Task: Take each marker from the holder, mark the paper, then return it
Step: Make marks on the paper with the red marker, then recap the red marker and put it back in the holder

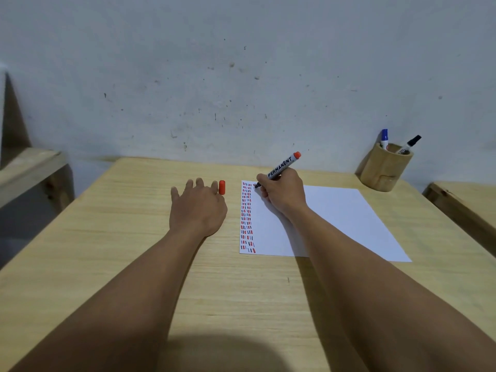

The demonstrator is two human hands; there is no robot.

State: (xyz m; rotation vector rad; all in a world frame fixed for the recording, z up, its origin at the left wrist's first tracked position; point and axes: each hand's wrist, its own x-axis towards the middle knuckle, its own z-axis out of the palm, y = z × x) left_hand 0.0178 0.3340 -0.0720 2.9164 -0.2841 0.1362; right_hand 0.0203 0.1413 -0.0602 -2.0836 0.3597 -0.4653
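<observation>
My right hand (284,193) grips an uncapped red permanent marker (283,165), its tip touching the top left of the white paper (335,218). Columns of short red, blue and black marks run down the paper's left edge. My left hand (197,210) rests on the table left of the paper, and the marker's red cap (222,187) stands pinched at its index finger and thumb. At the back right, a wooden holder (383,170) contains a blue marker (384,138) and a black marker (409,145).
The light wooden table (134,237) stands against a scuffed grey wall. A wooden bench or shelf (29,165) is at the left and another wooden surface (467,200) at the right edge.
</observation>
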